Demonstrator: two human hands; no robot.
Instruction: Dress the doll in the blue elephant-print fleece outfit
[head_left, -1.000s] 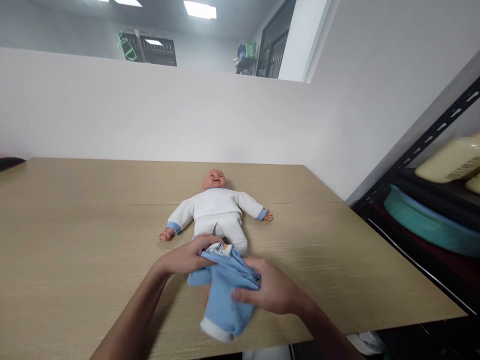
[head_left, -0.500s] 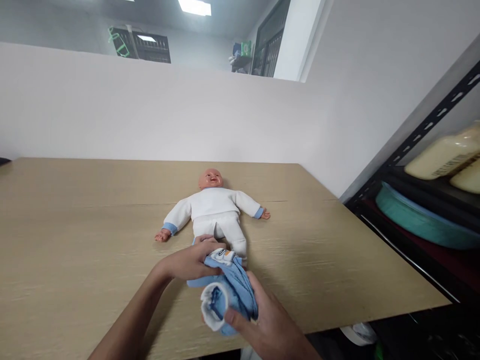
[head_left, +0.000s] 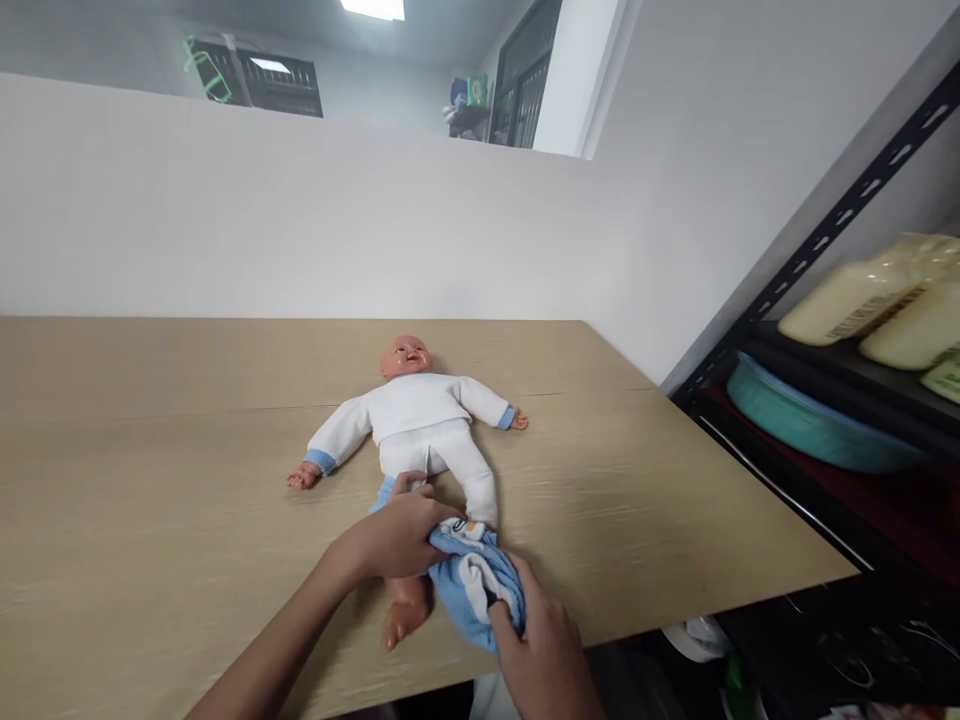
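Note:
A baby doll (head_left: 420, 405) in a white top and white leggings lies face up on the table, its arms spread and its head away from me. Blue doll trousers (head_left: 465, 590) with a white cuff and a small printed patch are bunched at its lower legs. Around the leg on the left, some blue cloth shows, and that bare foot (head_left: 405, 612) sticks out below. My left hand (head_left: 401, 530) lies over this leg, fingers closed on the trousers. Bunched trouser cloth is gripped in my right hand (head_left: 536, 640), the thumb at the white cuff. The other foot is hidden.
The wooden table (head_left: 187, 480) meets a white wall (head_left: 300, 220) at the back. To the right stands a black metal shelf (head_left: 810, 250) with a teal basin (head_left: 817, 420) and cream-coloured bottles (head_left: 847, 300).
My right hand has moved slightly right with the bunched cloth, and its thumb is now at the folded cuff. The doll's left-side foot has come into sight. The view has shifted a little.

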